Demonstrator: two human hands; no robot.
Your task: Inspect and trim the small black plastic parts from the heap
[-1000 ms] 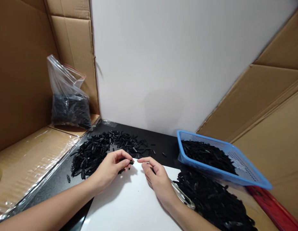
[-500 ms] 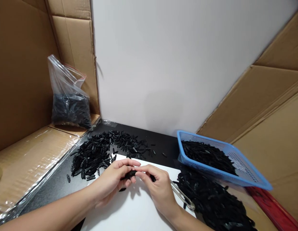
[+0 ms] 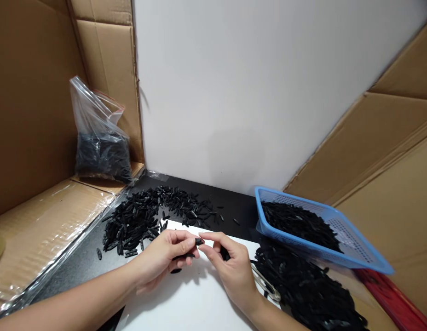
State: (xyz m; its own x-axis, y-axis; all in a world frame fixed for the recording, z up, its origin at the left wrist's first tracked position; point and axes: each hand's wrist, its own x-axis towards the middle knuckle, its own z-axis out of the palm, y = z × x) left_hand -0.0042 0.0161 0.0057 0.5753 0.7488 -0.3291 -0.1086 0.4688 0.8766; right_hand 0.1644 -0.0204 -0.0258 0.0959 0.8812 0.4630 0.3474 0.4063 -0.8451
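Between the thumb and index finger of my left hand a small black elongated piece is pinched, its end pointing right. A second dark piece rests against the lower fingers of that hand. My right hand faces it, thumb and index fingertips parted around the tip of the pinched piece; whether they touch it is hard to see. Its curled fingers hold a black piece, partly hidden in the palm. Both hands are above a white sheet, where another black piece lies under my left hand.
Small black pieces are heaped at the left. On the right lies a black pile beside a slim silver metal tool. Behind it stands a blue basket of black pieces. A clear bag and cardboard walls flank the table.
My right thumb and index finger have parted and drawn slightly right, away from my left fingers. The black piece in my left pinch now shows its end.
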